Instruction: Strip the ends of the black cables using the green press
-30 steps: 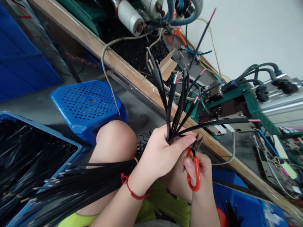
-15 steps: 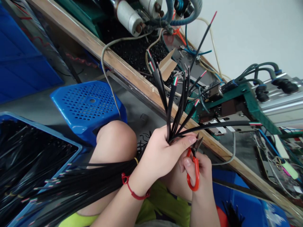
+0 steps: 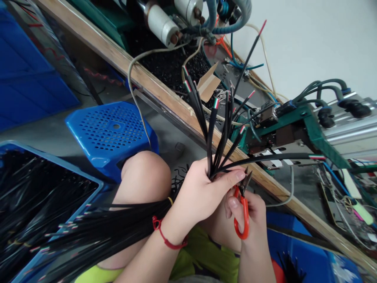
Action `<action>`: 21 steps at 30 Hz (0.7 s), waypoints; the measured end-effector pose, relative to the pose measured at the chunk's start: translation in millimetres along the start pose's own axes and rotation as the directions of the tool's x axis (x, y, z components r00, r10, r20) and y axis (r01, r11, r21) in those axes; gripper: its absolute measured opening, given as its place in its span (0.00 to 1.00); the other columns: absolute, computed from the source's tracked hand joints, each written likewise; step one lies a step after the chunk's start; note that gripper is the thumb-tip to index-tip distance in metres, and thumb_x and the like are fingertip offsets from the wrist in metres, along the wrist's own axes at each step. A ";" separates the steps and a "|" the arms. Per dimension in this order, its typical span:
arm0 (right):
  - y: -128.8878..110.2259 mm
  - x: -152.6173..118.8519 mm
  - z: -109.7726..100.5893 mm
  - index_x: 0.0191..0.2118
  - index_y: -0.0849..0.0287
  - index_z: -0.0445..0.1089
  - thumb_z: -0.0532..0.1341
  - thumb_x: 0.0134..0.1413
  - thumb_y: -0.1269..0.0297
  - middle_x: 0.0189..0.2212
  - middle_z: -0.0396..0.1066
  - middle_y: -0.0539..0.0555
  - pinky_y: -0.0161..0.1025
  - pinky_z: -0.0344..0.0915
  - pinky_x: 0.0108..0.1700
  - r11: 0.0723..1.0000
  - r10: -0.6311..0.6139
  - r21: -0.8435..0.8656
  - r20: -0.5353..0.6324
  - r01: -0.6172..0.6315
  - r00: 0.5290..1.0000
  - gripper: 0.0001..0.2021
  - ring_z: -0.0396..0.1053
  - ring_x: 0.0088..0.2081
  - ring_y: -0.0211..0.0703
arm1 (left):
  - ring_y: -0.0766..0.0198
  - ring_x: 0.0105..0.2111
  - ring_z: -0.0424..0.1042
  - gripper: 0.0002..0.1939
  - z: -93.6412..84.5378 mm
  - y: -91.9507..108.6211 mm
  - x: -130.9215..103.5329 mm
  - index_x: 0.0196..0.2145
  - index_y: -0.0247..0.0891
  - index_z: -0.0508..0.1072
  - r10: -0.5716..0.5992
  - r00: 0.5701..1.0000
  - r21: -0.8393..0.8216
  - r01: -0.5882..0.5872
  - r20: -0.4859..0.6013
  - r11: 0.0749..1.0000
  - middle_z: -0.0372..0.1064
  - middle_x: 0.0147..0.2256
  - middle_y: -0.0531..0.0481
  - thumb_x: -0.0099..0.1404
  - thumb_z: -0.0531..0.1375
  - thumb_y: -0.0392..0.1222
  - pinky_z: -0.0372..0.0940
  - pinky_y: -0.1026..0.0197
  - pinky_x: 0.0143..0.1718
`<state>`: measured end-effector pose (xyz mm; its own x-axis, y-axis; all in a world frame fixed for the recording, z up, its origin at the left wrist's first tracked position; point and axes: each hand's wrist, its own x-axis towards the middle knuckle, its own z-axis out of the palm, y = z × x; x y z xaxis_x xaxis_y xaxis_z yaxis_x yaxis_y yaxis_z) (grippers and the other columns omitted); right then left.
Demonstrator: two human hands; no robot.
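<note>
Clasping a fanned bunch of flat black cables with red, white and green tips [image 3: 210, 137], the person's left hand [image 3: 202, 192] is wrapped firmly around them, thumb stretched out to the side, no gap showing in the grip. The cable ends splay up and out above the knuckles, one bending far over to the right. Lower down, the same black lengths run under the wrist, past a thin yellow band [image 3: 170, 201], over the bare left thigh and across the rim of a blue plastic tub [image 3: 101, 184] filled with more black cable.

Just beside that thumb, the right hand [image 3: 253, 206] has its fingers curled through a pair of small scissors with orange-red handles [image 3: 245, 224]. Their dark metal blades point upward, slightly parted, near the left thumb tip; I can't tell whether they touch a cable. A red knotted cord bracelet [image 3: 171, 246] circles the left wrist.

Beyond the knees, a blue plastic stool with a perforated seat [image 3: 123, 114] stands near a wooden-edged workbench [image 3: 165, 92], where a folded piece of brown card [image 3: 209, 84] lies by scattered black scraps [image 3: 165, 67].
</note>
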<state>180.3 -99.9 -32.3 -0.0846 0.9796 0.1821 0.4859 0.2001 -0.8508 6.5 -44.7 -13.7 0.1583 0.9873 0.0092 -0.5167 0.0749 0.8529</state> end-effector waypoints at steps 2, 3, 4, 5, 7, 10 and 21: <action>0.7 -1.1 -2.1 0.25 0.54 0.66 0.65 0.75 0.44 0.19 0.62 0.47 0.41 0.52 0.28 1.000 0.018 -0.018 0.005 -0.018 1.000 0.28 0.59 0.24 0.38 | 0.62 0.32 0.77 0.06 -0.4 0.2 -0.4 0.35 0.36 0.87 -0.004 1.000 0.003 0.004 -0.004 1.000 0.81 0.32 0.49 0.69 0.74 0.40 0.71 0.62 0.34; 1.1 -1.6 -3.1 0.25 0.54 0.66 0.66 0.75 0.44 0.19 0.63 0.47 0.41 0.51 0.28 0.999 0.026 -0.020 0.014 -0.026 1.000 0.27 0.59 0.23 0.38 | 0.61 0.33 0.77 0.06 -0.6 0.2 -0.8 0.35 0.36 0.87 -0.005 1.000 0.006 0.005 -0.006 1.000 0.82 0.33 0.49 0.69 0.74 0.40 0.71 0.62 0.35; 1.4 -2.1 -4.0 0.26 0.54 0.67 0.66 0.75 0.45 0.19 0.63 0.47 0.41 0.51 0.27 0.999 0.032 -0.021 0.025 -0.032 0.999 0.27 0.59 0.23 0.38 | 0.61 0.33 0.78 0.05 -0.8 0.2 -1.1 0.35 0.37 0.87 -0.002 1.000 0.009 0.002 -0.006 1.000 0.82 0.33 0.49 0.69 0.74 0.40 0.72 0.62 0.35; 1.6 -2.4 -4.8 0.26 0.54 0.67 0.66 0.75 0.45 0.19 0.63 0.47 0.40 0.51 0.27 0.999 0.032 -0.022 0.032 -0.032 0.999 0.26 0.59 0.22 0.37 | 0.61 0.34 0.78 0.05 -0.9 0.3 -1.3 0.35 0.37 0.87 0.001 1.000 0.011 -0.001 -0.004 1.000 0.83 0.34 0.49 0.69 0.74 0.40 0.72 0.62 0.36; 1.5 -2.8 -5.5 0.26 0.54 0.67 0.66 0.75 0.45 0.18 0.64 0.47 0.40 0.51 0.26 0.999 0.033 -0.026 0.035 -0.032 0.999 0.27 0.59 0.21 0.37 | 0.61 0.33 0.78 0.06 -0.9 0.5 -1.4 0.35 0.37 0.88 0.007 1.000 0.014 -0.007 0.003 1.000 0.82 0.33 0.49 0.69 0.73 0.41 0.71 0.62 0.35; 0.7 -2.7 -5.2 0.25 0.54 0.67 0.66 0.74 0.43 0.18 0.64 0.47 0.40 0.52 0.26 0.999 0.031 -0.038 0.034 -0.030 0.999 0.27 0.60 0.21 0.38 | 0.61 0.31 0.77 0.06 -0.6 1.4 -0.3 0.35 0.37 0.88 0.018 1.000 0.013 -0.018 0.010 1.000 0.81 0.32 0.49 0.69 0.73 0.41 0.71 0.62 0.33; -4.8 1.8 -1.7 0.23 0.55 0.69 0.66 0.76 0.48 0.15 0.70 0.48 0.36 0.59 0.21 0.992 -0.047 -0.115 -0.016 0.045 0.999 0.27 0.67 0.16 0.37 | 0.61 0.34 0.78 0.05 -0.5 1.0 -0.9 0.35 0.37 0.88 0.011 1.000 -0.006 -0.011 0.000 1.000 0.84 0.34 0.48 0.68 0.74 0.40 0.73 0.62 0.36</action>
<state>179.3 -99.2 -27.1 -0.0936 0.9688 0.2293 0.5782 0.2404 -0.7796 5.4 -45.4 -13.1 0.1529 0.9881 0.0187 -0.5235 0.0649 0.8496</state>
